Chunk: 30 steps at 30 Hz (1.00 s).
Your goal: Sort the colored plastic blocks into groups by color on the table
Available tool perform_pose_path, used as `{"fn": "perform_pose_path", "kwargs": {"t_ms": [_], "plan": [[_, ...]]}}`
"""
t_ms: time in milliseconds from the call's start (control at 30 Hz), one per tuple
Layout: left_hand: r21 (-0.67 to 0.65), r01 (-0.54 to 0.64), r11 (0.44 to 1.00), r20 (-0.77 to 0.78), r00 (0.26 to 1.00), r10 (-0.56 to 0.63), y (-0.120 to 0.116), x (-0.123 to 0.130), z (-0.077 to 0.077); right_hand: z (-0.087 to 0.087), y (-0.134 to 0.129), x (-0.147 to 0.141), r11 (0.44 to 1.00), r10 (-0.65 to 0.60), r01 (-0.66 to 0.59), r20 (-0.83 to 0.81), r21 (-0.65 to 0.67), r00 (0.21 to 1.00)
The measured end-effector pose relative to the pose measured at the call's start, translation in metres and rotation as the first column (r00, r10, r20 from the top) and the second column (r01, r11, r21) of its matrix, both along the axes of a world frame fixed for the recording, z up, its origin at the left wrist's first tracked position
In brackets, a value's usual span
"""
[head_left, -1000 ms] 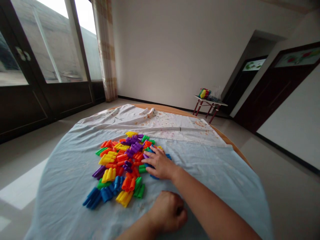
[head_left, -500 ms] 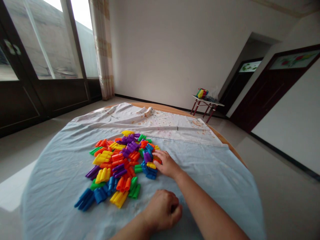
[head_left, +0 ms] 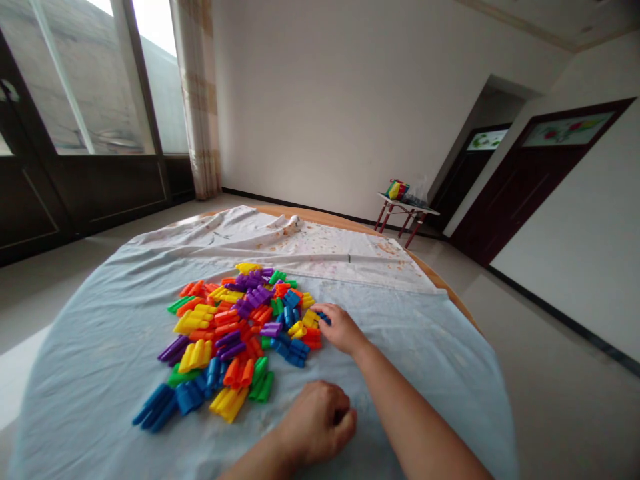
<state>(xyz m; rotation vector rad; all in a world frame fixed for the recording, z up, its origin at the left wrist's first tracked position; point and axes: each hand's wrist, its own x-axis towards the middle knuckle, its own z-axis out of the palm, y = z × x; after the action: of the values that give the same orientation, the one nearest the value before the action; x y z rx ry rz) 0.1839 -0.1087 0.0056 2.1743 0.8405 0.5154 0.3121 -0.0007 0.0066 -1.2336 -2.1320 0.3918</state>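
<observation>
A loose pile of plastic tube-shaped building blocks (head_left: 240, 320) in orange, yellow, purple, green and blue lies on the light blue cloth. At the pile's right edge, my right hand (head_left: 343, 329) has its fingers closed on a small blue block (head_left: 324, 318). A yellow block (head_left: 311, 319) and an orange block (head_left: 313, 338) lie right beside those fingertips. Nearer to me, my left hand (head_left: 319, 421) rests on the cloth as a loose fist, apart from the pile. Nothing shows in the gap between its thumb and fingers.
The blue cloth (head_left: 425, 353) and a stained white cloth (head_left: 330, 247) cover a round table, whose wooden edge (head_left: 460, 310) shows at the right. Behind it, a small folding table (head_left: 407, 205) bears a colourful bag (head_left: 397, 189). Glass doors (head_left: 85, 87) stand on the left.
My right hand has closed its fingers on a blue block at the pile's edge, uncovering yellow and orange blocks. A purple block now lies flatter. The whole view has shifted slightly; my left fist is unchanged.
</observation>
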Motion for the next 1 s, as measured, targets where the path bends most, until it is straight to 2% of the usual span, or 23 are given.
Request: {"fn": "perform_pose_path", "kwargs": {"t_ms": [167,233,300,367,433,567,733,867,1000], "plan": [[-0.02,-0.004,1.0,-0.005,1.0,0.004,0.0,-0.001,0.001,-0.005,0.005,-0.011,0.998,-0.046,0.051,0.108,-0.044,0.993],[-0.028,-0.012,1.0,-0.004,1.0,0.012,0.001,0.0,0.0,-0.003,0.004,-0.013,0.996,-0.065,0.074,0.15,-0.055,0.987],[-0.029,-0.021,0.999,-0.003,1.0,0.021,0.001,0.0,-0.001,0.002,0.002,-0.009,0.999,-0.036,0.042,0.141,-0.035,0.989],[-0.027,-0.023,0.999,-0.008,1.0,0.023,0.002,0.0,-0.002,0.008,-0.001,-0.001,1.0,-0.009,0.007,0.091,0.025,0.996],[-0.025,-0.017,1.0,-0.016,1.0,0.017,0.003,0.0,-0.004,0.011,-0.005,0.013,0.994,-0.038,0.033,0.052,0.102,0.998],[-0.023,0.004,1.0,-0.04,0.999,-0.005,0.004,0.001,-0.006,0.009,-0.016,0.047,0.981,-0.13,0.11,0.118,0.16,0.984],[-0.021,-0.01,1.0,-0.088,0.996,0.008,0.006,0.004,-0.011,-0.004,-0.03,0.079,0.993,-0.121,0.119,0.228,0.025,0.966],[-0.039,-0.029,0.999,-0.096,0.995,0.026,0.008,0.004,-0.015,-0.009,-0.03,0.086,0.985,-0.159,0.167,0.186,-0.03,0.97],[-0.049,-0.044,0.998,-0.095,0.995,0.039,0.008,0.002,-0.016,-0.007,-0.019,0.09,0.986,-0.139,0.153,0.168,-0.07,0.976]]}}
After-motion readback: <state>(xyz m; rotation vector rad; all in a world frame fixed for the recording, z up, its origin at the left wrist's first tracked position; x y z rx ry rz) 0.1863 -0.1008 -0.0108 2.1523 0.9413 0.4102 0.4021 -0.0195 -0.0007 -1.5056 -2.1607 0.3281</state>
